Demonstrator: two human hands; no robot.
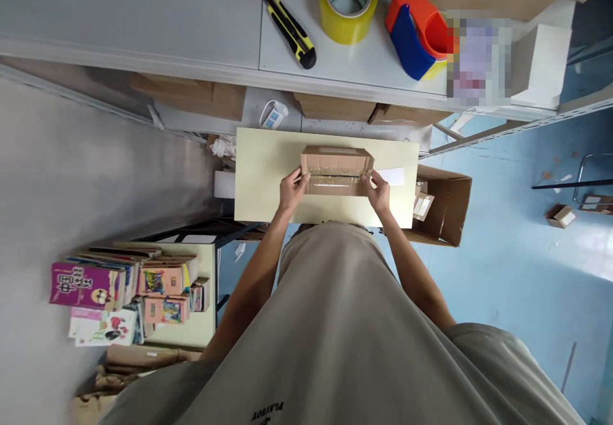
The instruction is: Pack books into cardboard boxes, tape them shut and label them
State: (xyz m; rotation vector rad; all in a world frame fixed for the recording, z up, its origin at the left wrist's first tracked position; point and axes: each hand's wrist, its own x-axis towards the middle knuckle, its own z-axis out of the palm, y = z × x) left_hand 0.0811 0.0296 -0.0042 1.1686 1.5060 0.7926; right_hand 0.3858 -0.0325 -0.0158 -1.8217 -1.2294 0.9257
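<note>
A small brown cardboard box [338, 163] rests on the pale yellow table [268, 157] in front of me. Clear tape shines along its near flaps, and a thin dark gap runs between them. My left hand [292, 189] grips the box's left end, thumb on top and fingers at the side. At the opposite end, my right hand [378, 191] pinches the right corner in the same way. A white slip of paper [391, 177] lies just beyond my right fingers. The undersides of the fingers are partly hidden.
On the grey shelf above lie a utility knife [290, 31], a yellow tape roll [347, 4] and an orange-blue tape dispenser [416, 29]. A large open carton [450, 208] stands right of the table. Stacked books [90, 284] sit at lower left.
</note>
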